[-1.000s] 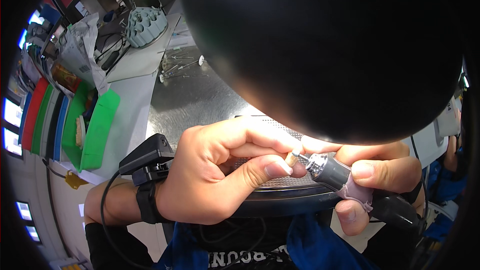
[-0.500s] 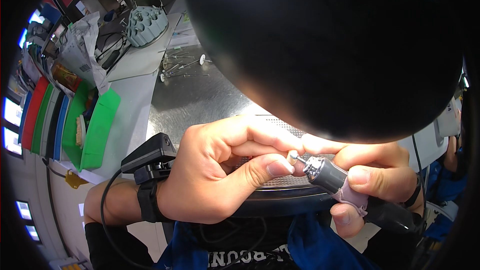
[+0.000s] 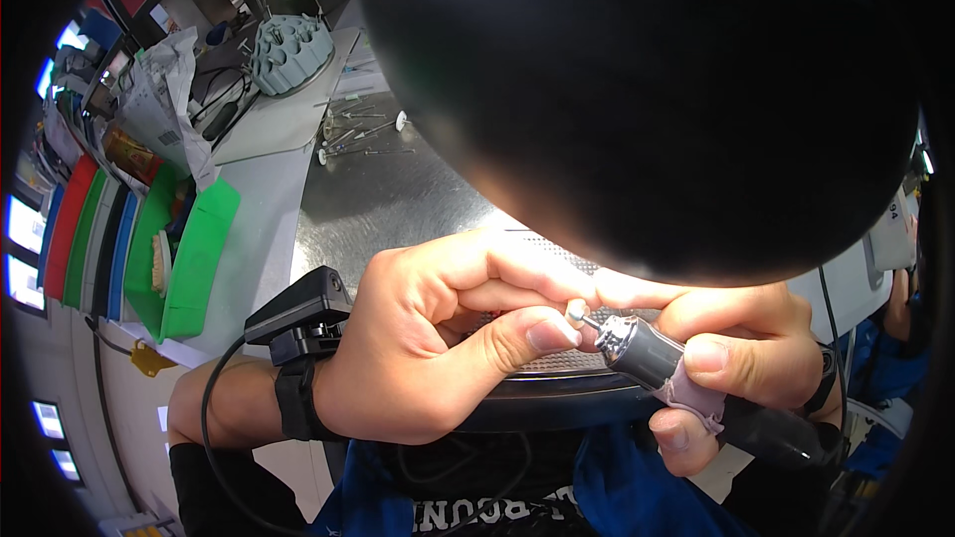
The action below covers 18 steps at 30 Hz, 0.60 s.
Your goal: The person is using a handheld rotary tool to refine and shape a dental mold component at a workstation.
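**Rotary tool tip meeting your left thumb**

You are gripping the rotary tool [image 3: 652, 358] in your right hand [image 3: 741, 348], fingers wrapped around its barrel. Its small round tip is touching your left hand [image 3: 428, 348], whose fingers are curling tight around something too hidden to identify. Both are hovering over the metal surface [image 3: 388, 199]; a green tray [image 3: 194, 268] is sitting well left.
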Each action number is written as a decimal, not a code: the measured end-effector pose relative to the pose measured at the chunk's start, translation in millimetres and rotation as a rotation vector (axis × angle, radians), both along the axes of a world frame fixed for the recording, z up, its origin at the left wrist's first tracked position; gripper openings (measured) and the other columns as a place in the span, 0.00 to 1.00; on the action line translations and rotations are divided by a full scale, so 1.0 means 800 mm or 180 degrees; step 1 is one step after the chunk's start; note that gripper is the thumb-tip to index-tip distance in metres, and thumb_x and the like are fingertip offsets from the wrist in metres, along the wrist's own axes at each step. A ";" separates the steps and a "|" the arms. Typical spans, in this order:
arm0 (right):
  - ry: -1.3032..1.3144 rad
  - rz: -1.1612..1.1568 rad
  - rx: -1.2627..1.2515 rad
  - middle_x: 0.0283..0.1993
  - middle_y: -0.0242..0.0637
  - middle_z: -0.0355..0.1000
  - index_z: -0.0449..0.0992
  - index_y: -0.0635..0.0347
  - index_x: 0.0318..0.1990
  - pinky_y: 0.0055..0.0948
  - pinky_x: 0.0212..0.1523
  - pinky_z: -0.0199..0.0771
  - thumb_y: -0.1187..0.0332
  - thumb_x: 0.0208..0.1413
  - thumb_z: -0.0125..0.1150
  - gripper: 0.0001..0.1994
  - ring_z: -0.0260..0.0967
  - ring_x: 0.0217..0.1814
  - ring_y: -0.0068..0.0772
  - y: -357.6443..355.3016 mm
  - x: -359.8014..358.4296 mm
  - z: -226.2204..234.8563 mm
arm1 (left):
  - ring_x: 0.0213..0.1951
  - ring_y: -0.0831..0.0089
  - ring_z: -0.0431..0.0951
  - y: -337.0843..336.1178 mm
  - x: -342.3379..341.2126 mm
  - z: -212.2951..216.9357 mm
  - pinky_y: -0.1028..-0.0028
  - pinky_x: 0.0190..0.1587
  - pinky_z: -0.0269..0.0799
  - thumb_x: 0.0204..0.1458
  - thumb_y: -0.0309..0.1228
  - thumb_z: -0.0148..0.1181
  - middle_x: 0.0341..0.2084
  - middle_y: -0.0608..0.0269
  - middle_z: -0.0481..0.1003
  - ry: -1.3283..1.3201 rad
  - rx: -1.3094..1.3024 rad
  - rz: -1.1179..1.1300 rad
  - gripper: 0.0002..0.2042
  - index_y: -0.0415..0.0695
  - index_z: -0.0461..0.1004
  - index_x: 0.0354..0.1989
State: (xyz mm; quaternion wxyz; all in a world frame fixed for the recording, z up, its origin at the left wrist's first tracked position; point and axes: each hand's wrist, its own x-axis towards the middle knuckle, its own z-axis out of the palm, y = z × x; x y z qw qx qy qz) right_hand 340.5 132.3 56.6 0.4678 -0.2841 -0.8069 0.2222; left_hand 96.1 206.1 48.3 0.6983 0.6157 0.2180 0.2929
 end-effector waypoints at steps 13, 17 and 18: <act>0.0196 0.0034 -0.0176 0.38 0.50 0.75 0.70 0.60 0.58 0.37 0.42 0.85 0.73 0.57 0.70 0.22 0.81 0.38 0.38 -0.001 0.002 0.002 | 0.48 0.73 0.83 0.005 0.001 -0.003 0.72 0.56 0.77 0.65 0.21 0.58 0.42 0.52 0.84 -0.0103 0.0214 -0.0132 0.08 0.32 0.75 0.49; 0.0148 0.0259 -0.0134 0.37 0.50 0.75 0.70 0.61 0.59 0.39 0.42 0.84 0.74 0.57 0.71 0.23 0.81 0.39 0.39 0.010 0.003 -0.004 | 0.48 0.73 0.83 0.005 -0.004 -0.005 0.73 0.56 0.77 0.65 0.21 0.59 0.42 0.51 0.84 0.0010 0.0317 -0.0085 0.08 0.32 0.75 0.49; 0.0130 0.0164 -0.0135 0.37 0.51 0.75 0.70 0.61 0.59 0.40 0.43 0.84 0.74 0.57 0.71 0.23 0.81 0.39 0.40 0.003 0.003 -0.001 | 0.48 0.73 0.83 0.005 -0.001 -0.004 0.73 0.56 0.77 0.65 0.21 0.59 0.42 0.51 0.84 -0.0017 0.0317 -0.0143 0.08 0.32 0.75 0.49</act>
